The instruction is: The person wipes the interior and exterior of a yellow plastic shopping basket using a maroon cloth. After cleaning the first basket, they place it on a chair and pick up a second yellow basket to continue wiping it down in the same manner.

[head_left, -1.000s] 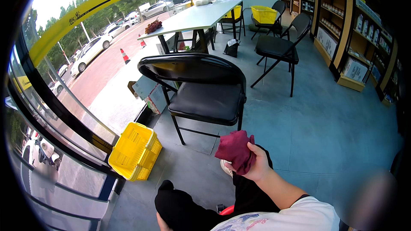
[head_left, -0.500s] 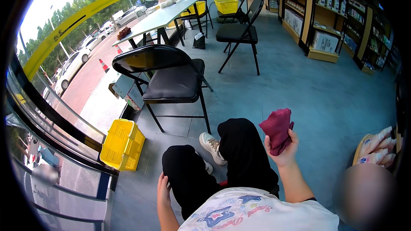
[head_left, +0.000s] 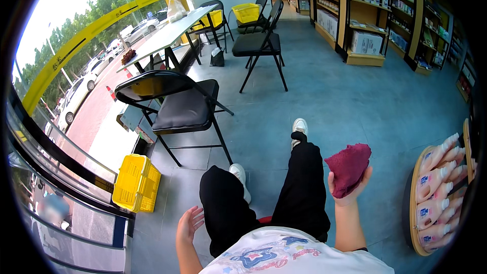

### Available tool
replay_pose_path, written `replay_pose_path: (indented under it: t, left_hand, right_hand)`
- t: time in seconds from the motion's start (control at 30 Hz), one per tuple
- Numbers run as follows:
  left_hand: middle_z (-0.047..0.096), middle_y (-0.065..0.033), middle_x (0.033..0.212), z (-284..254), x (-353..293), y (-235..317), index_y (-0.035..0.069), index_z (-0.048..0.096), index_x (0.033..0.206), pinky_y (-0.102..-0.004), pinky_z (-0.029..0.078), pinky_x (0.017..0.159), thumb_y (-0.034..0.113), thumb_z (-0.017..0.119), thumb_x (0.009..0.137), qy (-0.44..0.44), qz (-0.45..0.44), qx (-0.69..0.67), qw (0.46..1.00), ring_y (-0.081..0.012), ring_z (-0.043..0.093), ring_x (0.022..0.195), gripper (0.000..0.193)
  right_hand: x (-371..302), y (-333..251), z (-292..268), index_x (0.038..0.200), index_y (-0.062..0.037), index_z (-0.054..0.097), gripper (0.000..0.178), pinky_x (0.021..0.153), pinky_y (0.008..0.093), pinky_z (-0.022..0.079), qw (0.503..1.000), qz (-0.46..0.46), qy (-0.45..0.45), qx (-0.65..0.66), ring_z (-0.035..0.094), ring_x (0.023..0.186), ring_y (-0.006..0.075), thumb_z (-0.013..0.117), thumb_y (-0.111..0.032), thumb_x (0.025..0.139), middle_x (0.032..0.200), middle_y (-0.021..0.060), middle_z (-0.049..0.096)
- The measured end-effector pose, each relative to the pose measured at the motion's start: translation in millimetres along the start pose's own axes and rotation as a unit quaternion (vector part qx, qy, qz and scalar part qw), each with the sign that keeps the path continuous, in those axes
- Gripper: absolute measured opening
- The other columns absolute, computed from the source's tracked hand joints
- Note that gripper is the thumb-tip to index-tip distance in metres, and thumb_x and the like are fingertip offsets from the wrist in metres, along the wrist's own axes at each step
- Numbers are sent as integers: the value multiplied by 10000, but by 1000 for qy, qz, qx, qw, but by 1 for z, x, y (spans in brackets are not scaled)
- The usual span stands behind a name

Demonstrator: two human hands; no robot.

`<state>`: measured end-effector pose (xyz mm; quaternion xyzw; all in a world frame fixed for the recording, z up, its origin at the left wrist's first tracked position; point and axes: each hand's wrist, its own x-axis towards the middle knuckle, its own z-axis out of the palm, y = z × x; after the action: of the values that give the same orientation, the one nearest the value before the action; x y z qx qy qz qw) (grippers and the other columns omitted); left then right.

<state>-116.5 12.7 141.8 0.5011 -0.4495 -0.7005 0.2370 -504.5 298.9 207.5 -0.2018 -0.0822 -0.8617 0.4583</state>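
Note:
In my right hand (head_left: 355, 195) is a folded maroon cloth (head_left: 349, 167), raised above the floor to the right of my right knee. Thumb and fingers grip its lower part, and its upper edges stick out loosely. My left hand (head_left: 190, 221) holds nothing; its fingers are apart, just beside my left thigh. I am seated, with my black trouser legs (head_left: 303, 187) spread and my light shoes (head_left: 240, 180) on the floor.
A black folding chair (head_left: 182, 114) stands ahead on the left, a yellow basket (head_left: 136, 182) nearer by the glass front. Beyond is a white table (head_left: 167, 33) with more chairs. A round rack of bottles (head_left: 437, 200) is at right, with shelves (head_left: 366, 20) behind.
My left hand has come off my left knee and opened. The right hand with the cloth has shifted right. My right foot has moved forward. The view has turned rightward.

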Motion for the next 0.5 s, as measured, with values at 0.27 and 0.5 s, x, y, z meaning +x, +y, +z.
replay_pose_path:
  t: [0.27,0.5]
  left_hand:
    - [616,-124,1168,92,74,-3,26,548,1238,-373,468,904,272,474,956,-70,-76,83,991,-240,580,1056,381]
    - [632,-71,1058,150,183,-3,34,571,1202,-330,481,862,231,482,954,-49,-131,151,979,-170,602,942,329]
  right_hand:
    - [-25,-50,-59,1293,-219,520,476,1018,459,407,986,-72,137,-55,540,1188,166,563,-417,862,1283,-40,578]
    - [12,-92,-123,1333,-240,470,523,1015,508,400,976,-138,165,42,509,1218,211,594,-393,848,1318,-28,540]
